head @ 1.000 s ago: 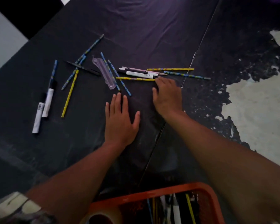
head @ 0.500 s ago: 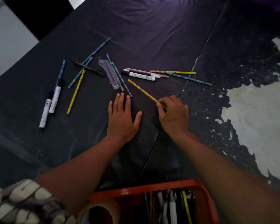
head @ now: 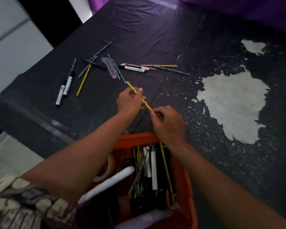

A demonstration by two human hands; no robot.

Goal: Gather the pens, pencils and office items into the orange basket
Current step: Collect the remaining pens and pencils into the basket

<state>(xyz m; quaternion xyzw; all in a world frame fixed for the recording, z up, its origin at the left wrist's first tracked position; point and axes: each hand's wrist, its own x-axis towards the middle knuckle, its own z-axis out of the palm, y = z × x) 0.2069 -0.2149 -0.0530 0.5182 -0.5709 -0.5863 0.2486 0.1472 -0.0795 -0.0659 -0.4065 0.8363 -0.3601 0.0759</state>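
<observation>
- Orange basket (head: 135, 138) at near table edge, partly filled: pens, pencils, a white marker, tape roll (head: 108, 169) and a white tube-like item inside. Judged roughly half done.
- Yellow pencil (head: 139, 96) off the table (head: 139, 30), held betw. both hands, slanting from upper left down to lower right, just beyond the basket's far rim.
- Left hand (head: 130, 100): fingers curled, thumb and fingertips pinching the pencil near its upper part.
- Right hand (head: 168, 123): fingers curled, pinching the pencil's lower end; wrist lies over the basket rim.
- Left outstanding on table: two white markers (head: 64, 88) far left; yellow pencil and several blue-patterned pencils (head: 94, 59) near them; a black pen; clear plastic case (head: 110, 68); white pen (head: 134, 68) w/ pinkish pen beside it; yellow and blue pencils to the right (head: 163, 66).
- Assessment: approx. a dozen items remain; held pencil not yet in basket.
</observation>
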